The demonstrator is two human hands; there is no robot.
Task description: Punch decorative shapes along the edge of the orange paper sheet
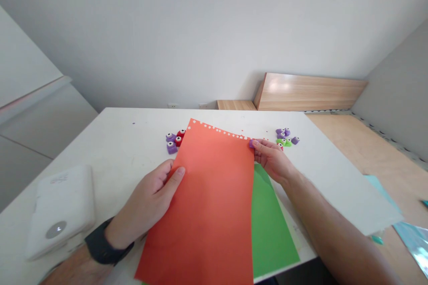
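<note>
An orange-red paper sheet [210, 200] lies in front of me, its far edge punched with a row of small holes. My left hand [150, 200] pinches the sheet's left edge, thumb on top. My right hand [272, 160] grips a small purple punch [251, 143] at the sheet's far right corner. A green sheet [270, 227] lies under the orange one, showing at the right.
Small purple and red punches [174, 140] sit beyond the sheet at the left; purple and green ones [286, 136] at the right. A white box [62, 207] rests at the near left of the white table [127, 151]. Wooden boards [307, 92] lean by the wall.
</note>
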